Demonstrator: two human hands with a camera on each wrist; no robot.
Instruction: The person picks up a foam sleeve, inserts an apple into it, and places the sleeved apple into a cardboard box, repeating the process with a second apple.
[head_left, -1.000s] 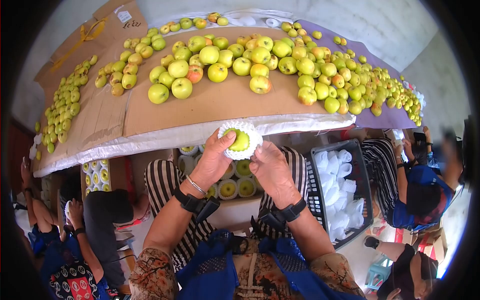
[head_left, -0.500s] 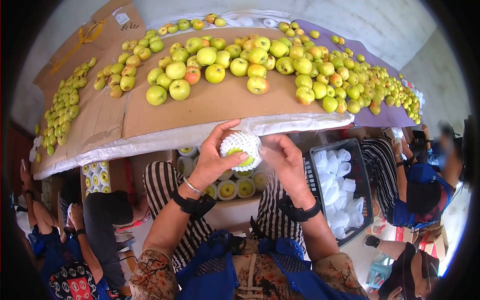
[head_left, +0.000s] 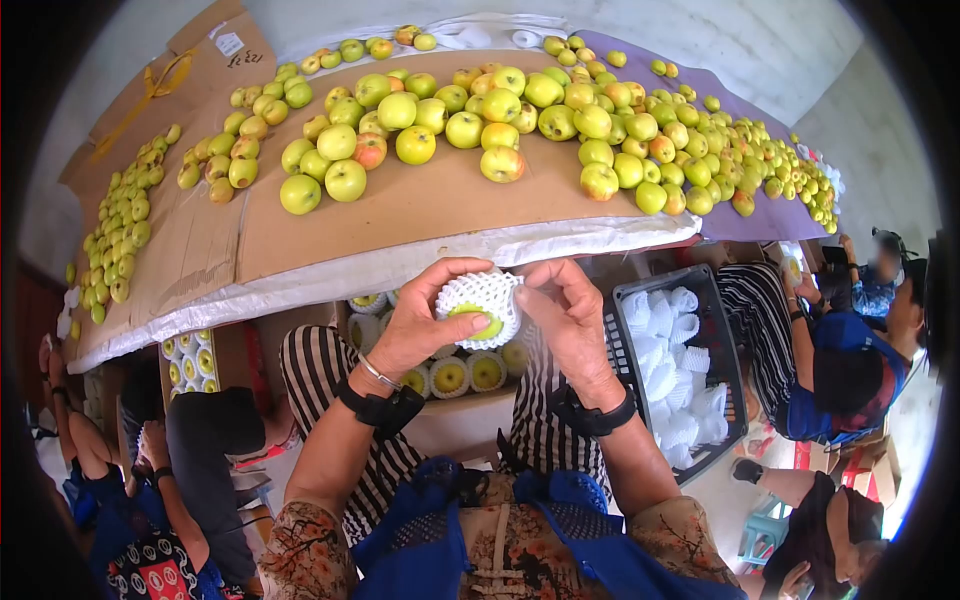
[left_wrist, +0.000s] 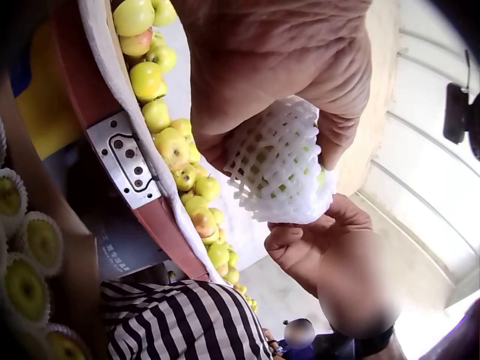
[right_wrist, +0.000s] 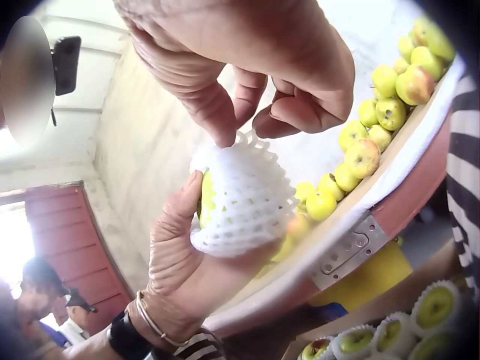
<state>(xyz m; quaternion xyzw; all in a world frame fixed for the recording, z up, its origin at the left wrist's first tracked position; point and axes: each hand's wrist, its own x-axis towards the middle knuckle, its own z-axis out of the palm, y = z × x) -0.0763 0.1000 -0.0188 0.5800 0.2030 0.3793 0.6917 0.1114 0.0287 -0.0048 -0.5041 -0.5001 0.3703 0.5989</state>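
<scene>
My left hand [head_left: 412, 318] grips a green apple [head_left: 470, 324] wrapped in a white foam net sleeve [head_left: 482, 292], its thumb across the bare green patch. At the sleeve's right edge, the thumb and forefinger of my right hand [head_left: 572, 325] pinch the foam. From the right wrist, the sleeve [right_wrist: 244, 199] covers most of the fruit, and its jagged rim meets my right fingertips [right_wrist: 225, 131]. The left wrist view shows the netting [left_wrist: 274, 169] stretched over the apple between both hands.
Loose apples [head_left: 345, 180] lie on the cardboard-covered table [head_left: 400, 215]. A carton of sleeved apples [head_left: 450, 376] stands below my hands, between striped trouser legs. To the right, a black crate [head_left: 735, 405] holds white foam sleeves [head_left: 660, 370]. Other people sit on both sides.
The sleeve has been drawn further over the apple, which showed a wide bare face a second ago. My right hand moved off, then came back in to the sleeve's edge.
</scene>
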